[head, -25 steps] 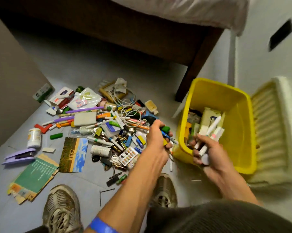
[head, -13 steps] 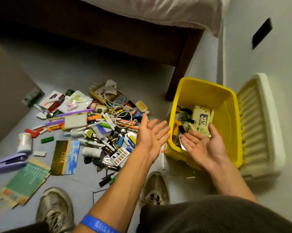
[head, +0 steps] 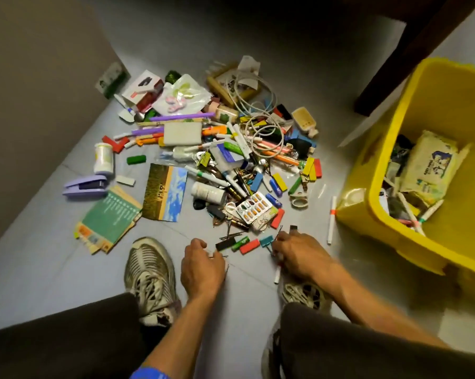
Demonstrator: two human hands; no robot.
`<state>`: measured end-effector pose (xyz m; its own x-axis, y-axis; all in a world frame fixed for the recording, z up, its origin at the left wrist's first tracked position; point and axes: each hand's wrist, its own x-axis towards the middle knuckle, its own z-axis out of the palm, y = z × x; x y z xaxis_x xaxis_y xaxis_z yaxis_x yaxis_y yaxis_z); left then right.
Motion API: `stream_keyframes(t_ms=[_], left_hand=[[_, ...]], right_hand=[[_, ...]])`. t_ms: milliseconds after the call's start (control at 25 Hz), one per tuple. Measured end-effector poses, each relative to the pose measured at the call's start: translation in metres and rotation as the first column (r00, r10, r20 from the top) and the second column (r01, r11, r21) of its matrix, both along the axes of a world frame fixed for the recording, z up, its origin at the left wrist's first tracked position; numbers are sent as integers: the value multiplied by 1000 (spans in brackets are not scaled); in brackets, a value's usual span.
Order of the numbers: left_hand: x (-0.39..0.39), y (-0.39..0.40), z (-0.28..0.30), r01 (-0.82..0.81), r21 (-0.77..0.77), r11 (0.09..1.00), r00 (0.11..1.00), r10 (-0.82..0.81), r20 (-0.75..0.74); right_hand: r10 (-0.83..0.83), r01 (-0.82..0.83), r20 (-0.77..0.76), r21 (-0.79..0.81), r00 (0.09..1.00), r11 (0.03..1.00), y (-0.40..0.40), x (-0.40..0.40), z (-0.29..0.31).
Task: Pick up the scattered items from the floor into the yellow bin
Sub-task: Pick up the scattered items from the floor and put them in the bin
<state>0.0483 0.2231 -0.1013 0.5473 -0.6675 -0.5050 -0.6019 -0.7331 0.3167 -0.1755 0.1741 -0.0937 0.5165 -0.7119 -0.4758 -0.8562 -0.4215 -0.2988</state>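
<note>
The scattered items (head: 231,160) are lying in a dense heap on the grey floor (head: 53,269), out in front of the person's shoes, and the yellow bin (head: 395,149) is standing to the right of the heap, already holding a soft white packet (head: 425,165) and some pens. Both hands are working at the heap's near edge. The left hand (head: 202,266) is sitting knuckles-up with its fingers curled down by a small black bar (head: 225,245) (whether they are actually gripping anything, I cannot tell). The right hand (head: 299,255) is closing its fingers round a white pen (head: 277,274) and some thin dark pins. Between the hands a red piece (head: 249,246) and a teal piece (head: 266,240) are lying loose. A white marker (head: 331,220) is lying just beside the bin's near wall. Further left, a purple stapler (head: 84,186) and a green booklet (head: 110,217) are resting apart from the heap.
</note>
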Motion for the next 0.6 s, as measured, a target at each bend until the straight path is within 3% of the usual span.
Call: stream_keyframes(t_ms=[80, 240, 400, 520, 600], left_hand=[[6, 17, -11, 77, 62, 995, 996, -74, -50], [4, 29, -25, 260, -42, 965, 955, -263, -135], [13, 18, -26, 401, -110, 909, 912, -408, -43], [15, 18, -23, 306, -135, 943, 950, -312, -24], [17, 27, -24, 223, -109, 969, 975, -223, 10]], right_hand=[[87, -87, 0, -30, 996, 996, -2, 4, -18], [126, -123, 62, -55, 990, 991, -9, 8, -24], [-55, 56, 117, -8, 992, 998, -2, 8, -17], [-172, 170, 140, 28, 975, 985, 10, 11, -12], [-114, 119, 165, -20, 980, 993, 12, 18, -14]])
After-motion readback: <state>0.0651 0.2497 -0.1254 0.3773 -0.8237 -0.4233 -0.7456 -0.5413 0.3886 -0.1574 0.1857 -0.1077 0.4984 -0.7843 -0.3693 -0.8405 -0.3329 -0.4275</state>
